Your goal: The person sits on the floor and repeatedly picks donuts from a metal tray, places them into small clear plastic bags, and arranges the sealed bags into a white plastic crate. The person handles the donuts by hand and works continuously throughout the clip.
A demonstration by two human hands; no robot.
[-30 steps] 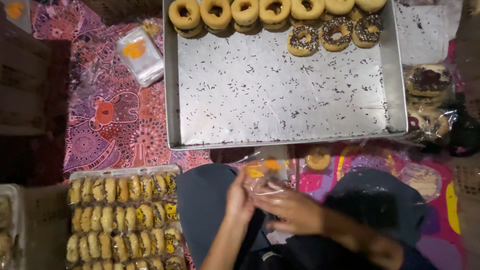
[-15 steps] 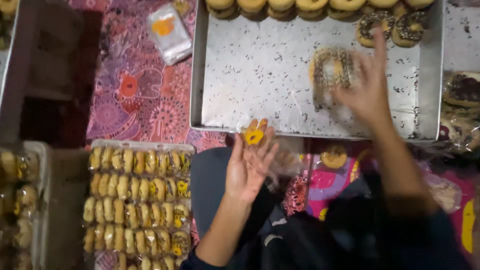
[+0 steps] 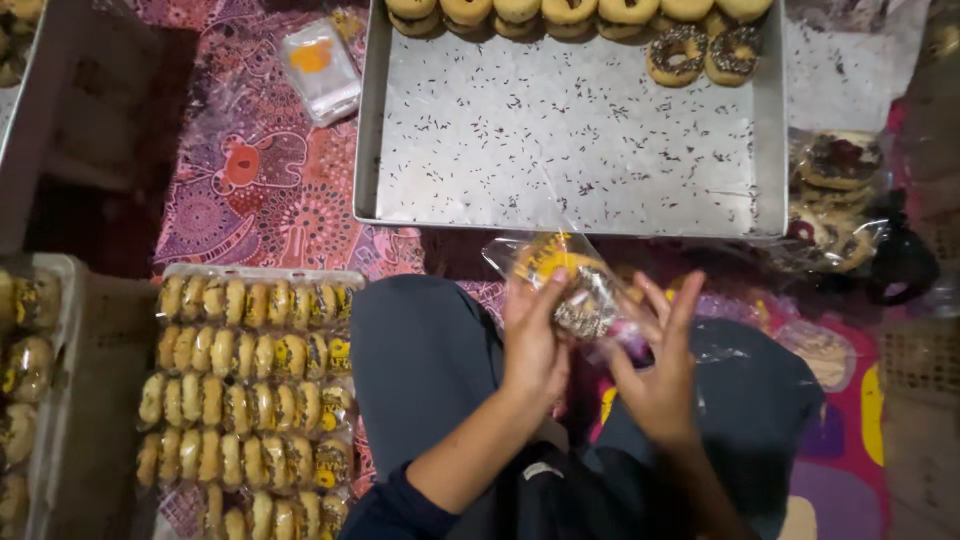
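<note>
Head cam, looking straight down, close over lap.

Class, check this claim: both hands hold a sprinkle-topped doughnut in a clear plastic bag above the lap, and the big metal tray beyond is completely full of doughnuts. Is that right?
Not quite. The head view shows the metal tray mostly bare, with doughnuts only along its far edge. The rest stands: the left hand and right hand hold the bagged doughnut above the lap.
</note>
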